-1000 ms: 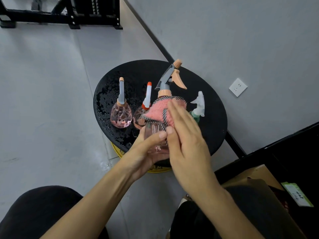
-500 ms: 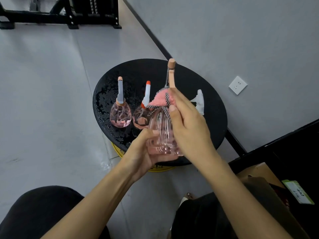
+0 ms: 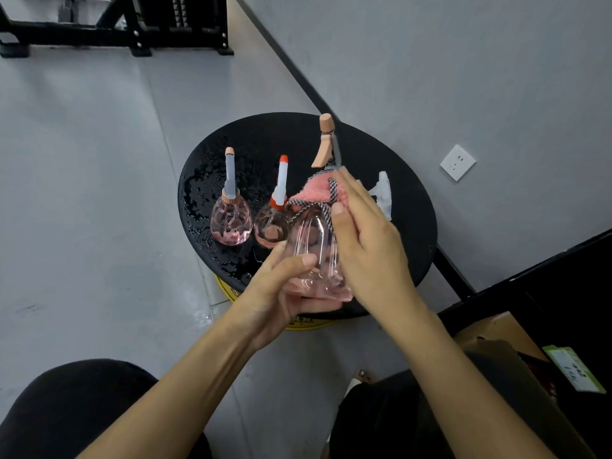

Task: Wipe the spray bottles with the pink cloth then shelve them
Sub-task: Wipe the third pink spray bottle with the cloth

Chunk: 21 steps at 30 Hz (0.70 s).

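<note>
I hold a clear pink spray bottle (image 3: pixel 311 246) above the near edge of the round black table (image 3: pixel 410 233). My left hand (image 3: pixel 281 293) grips its base from below. My right hand (image 3: pixel 367 240) presses the pink cloth (image 3: pixel 318 190), which has a checked trim, against the bottle's neck and right side. The bottle's peach trigger head (image 3: pixel 326 140) points up and away. Two more pink bottles stand on the table: one with a peach-tipped nozzle (image 3: pixel 230 213) at the left, one with an orange-tipped nozzle (image 3: pixel 273 223) beside it. A white-headed bottle (image 3: pixel 382 193) stands behind my right hand, mostly hidden.
The table top is wet with droplets (image 3: pixel 205 207) on its left side and sits on a yellow base (image 3: pixel 298 321). A grey wall with a socket (image 3: pixel 457 162) is at the right. A black frame (image 3: pixel 116 24) stands far back. A cardboard box (image 3: pixel 496 332) and a dark unit are at the lower right.
The held bottle has turned in my left hand, so its trigger head now faces away. My right hand with the cloth has slid from the front of the bottle to its neck and right side.
</note>
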### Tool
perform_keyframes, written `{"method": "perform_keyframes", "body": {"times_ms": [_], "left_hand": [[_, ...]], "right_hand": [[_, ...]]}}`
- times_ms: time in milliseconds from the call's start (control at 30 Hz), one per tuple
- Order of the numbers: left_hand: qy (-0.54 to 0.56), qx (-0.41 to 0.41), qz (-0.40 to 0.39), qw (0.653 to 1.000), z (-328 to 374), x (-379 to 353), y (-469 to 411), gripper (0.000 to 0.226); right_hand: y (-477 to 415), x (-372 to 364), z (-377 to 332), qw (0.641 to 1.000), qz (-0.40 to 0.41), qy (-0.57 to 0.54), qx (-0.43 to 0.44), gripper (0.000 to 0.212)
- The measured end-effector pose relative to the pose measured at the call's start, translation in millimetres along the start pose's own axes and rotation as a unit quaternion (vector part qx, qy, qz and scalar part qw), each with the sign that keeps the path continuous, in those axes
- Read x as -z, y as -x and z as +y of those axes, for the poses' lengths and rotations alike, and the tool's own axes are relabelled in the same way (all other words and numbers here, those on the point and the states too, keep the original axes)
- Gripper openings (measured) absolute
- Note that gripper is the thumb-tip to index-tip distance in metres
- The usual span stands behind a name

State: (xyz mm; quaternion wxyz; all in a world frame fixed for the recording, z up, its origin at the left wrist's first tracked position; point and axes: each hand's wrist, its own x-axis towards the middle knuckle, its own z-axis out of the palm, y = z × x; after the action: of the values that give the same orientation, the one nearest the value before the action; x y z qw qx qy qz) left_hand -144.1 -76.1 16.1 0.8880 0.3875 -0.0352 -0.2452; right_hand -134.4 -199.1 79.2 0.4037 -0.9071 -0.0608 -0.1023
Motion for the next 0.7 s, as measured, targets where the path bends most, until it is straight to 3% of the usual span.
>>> {"method": "perform_keyframes", "body": {"times_ms": [200,333,500,633,700], "left_hand": [[0.012,-0.017,0.007,1.0,-2,0,-1,0.093],[0.035,-0.038,-0.002,0.999,0,3,0,0.067],[0.01,-0.002,-0.001,1.0,0,0,0,0.094],[-0.005,0.001,-0.025,1.0,-2,-3,1,0.073],[0.001,0.001,-0.015,1.0,-2,-4,1,0.076]], "right_hand": [[26,-10,-1,0.999,0.004,0.027,0.028,0.049],[51,-18,-1,0.998,0.011,0.027,0.059,0.052],[21,-6,-3,1.0,0.006,0.007,0.029,0.047],[-5,5,-3,0.999,-0.011,-0.026,-0.019,0.043],[-1,2,-2,1.0,-0.01,-0.017,-0.01,0.045]]}}
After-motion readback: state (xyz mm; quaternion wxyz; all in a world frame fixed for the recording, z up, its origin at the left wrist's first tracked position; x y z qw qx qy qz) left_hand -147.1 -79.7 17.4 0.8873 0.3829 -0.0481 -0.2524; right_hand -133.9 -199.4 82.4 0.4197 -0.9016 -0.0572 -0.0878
